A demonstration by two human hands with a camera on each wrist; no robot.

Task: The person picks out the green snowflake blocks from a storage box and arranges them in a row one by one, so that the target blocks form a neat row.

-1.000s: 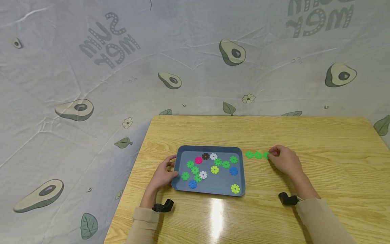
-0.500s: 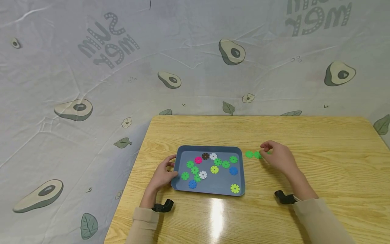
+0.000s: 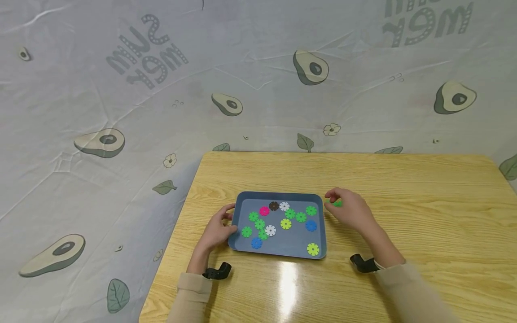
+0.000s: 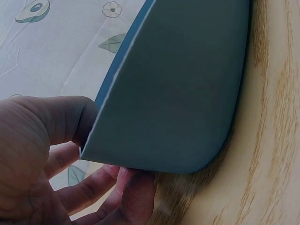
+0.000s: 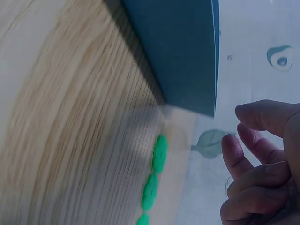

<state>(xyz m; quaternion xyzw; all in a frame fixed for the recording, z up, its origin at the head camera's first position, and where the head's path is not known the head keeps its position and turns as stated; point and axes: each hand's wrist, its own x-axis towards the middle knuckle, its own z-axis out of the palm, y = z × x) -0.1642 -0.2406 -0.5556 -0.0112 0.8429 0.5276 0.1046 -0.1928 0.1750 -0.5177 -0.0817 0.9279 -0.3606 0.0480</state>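
Observation:
My left hand (image 3: 216, 229) grips the left end of a blue-grey tray (image 3: 282, 252); in the left wrist view its thumb hooks over the tray's rim and the fingers lie against the outside. Inside lie several notched plastic discs: green (image 3: 247, 232), blue (image 3: 256, 243), yellow (image 3: 313, 249), white (image 3: 270, 230), pink (image 3: 264, 211) and brown (image 3: 273, 206). Just off the tray's right end, my right hand (image 3: 352, 211) hovers with loosely bent fingers and nothing between them. Beneath it a row of green discs (image 5: 159, 153) lies on the table, mostly hidden in the head view.
The wooden table (image 3: 428, 215) extends far to the right of the tray. Behind it hangs a pale cloth (image 3: 262, 54) printed with avocados and leaves. Black wrist cameras sit on both wrists, the right one (image 3: 363, 264) close above the tabletop.
My right hand has moved left, from the far end of the green row toward the tray's right end, leaving the green disc it was touching. The left hand and tray have stayed put.

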